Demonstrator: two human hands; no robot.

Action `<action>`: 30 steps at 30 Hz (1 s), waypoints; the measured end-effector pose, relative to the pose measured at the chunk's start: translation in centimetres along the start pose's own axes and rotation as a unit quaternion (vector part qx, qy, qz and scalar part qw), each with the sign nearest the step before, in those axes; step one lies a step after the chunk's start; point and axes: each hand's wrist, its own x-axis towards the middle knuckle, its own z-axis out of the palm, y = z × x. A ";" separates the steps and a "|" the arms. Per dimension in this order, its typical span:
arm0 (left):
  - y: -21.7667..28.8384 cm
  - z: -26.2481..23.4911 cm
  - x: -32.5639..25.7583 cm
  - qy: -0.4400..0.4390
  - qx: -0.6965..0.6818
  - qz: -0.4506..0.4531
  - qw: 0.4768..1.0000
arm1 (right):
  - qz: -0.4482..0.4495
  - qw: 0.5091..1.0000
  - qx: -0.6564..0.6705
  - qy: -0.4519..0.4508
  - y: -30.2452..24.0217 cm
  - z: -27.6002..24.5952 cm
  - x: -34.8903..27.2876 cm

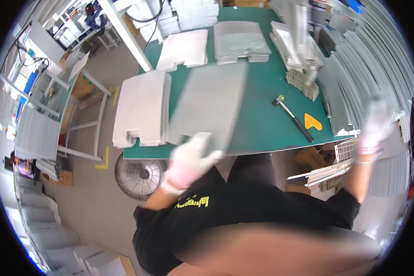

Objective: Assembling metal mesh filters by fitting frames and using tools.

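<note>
My left hand (188,161), in a white and pink glove, is at the near edge of a grey mesh sheet (211,99) and appears to grip it. The sheet is smeared by motion, tilted over the green table (262,124). Left of it lies a stack of pale notched sheets (140,106). Out to the right, my gloved right hand (375,124) is beside a tall row of grey metal strips (361,73). Motion blur hides its fingers, so I cannot tell whether it holds anything.
A hammer (293,118) and a yellow scraper (313,122) lie on the table's right side. Farther back are a pale sheet stack (184,48) and a grey mesh stack (241,41). A round fan (140,177) stands below the near left edge, a cardboard box (309,158) below the right.
</note>
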 end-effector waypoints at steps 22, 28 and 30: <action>-33.3 4.9 39.1 0.096 0.252 -0.294 0.917 | -0.177 0.895 0.209 -0.352 -7.3 23.7 -7.1; -32.6 3.3 43.4 -0.082 0.234 -0.281 0.927 | -0.161 0.892 0.223 -0.358 -7.0 24.0 -7.1; -31.4 2.7 44.6 -0.022 0.276 -0.266 0.923 | -0.151 0.895 0.218 -0.358 -6.9 23.8 -7.1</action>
